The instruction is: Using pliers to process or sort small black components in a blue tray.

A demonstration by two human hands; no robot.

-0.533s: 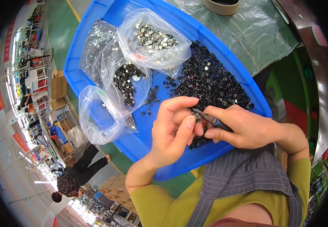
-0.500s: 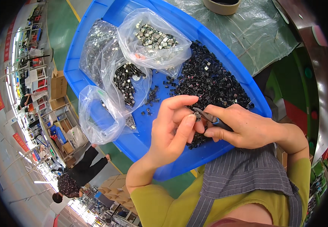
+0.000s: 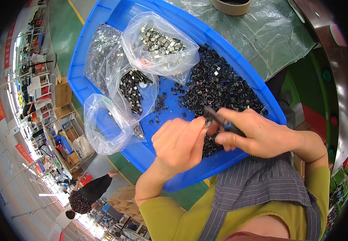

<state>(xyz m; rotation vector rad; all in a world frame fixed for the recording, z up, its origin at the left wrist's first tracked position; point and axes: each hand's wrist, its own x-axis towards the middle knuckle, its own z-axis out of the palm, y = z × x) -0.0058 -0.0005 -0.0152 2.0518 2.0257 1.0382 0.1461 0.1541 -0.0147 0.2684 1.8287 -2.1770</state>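
My right hand (image 3: pixel 258 134) grips a pair of small pliers or cutters (image 3: pixel 231 127) with black and blue handles, their dark jaws pointing left. Against those jaws, the curled fingers of my left hand (image 3: pixel 178 142) pinch a tiny part (image 3: pixel 207 123), mostly hidden and blurred. Both hands are over the near side of a blue plastic tray (image 3: pixel 182 182). Beneath and beyond them spreads a heap of small black parts (image 3: pixel 226 86). Left of the heap lie a clear bag of silvery square pieces (image 3: pixel 162 42) and another bag of black-and-silver pieces (image 3: pixel 130 94).
An open clear bag (image 3: pixel 105 130) rests over the tray's left edge. Beyond the tray, a roll of tape (image 3: pixel 232 7) stands on a plastic-covered green surface (image 3: pixel 274 44). Far left, another person (image 3: pixel 87 195) is on the floor area near stacked cartons (image 3: pixel 123 201).
My left fingers have curled in, turning the back of the hand up. The pliers' jaws have tipped up and slightly left. The person in the background has shifted position.
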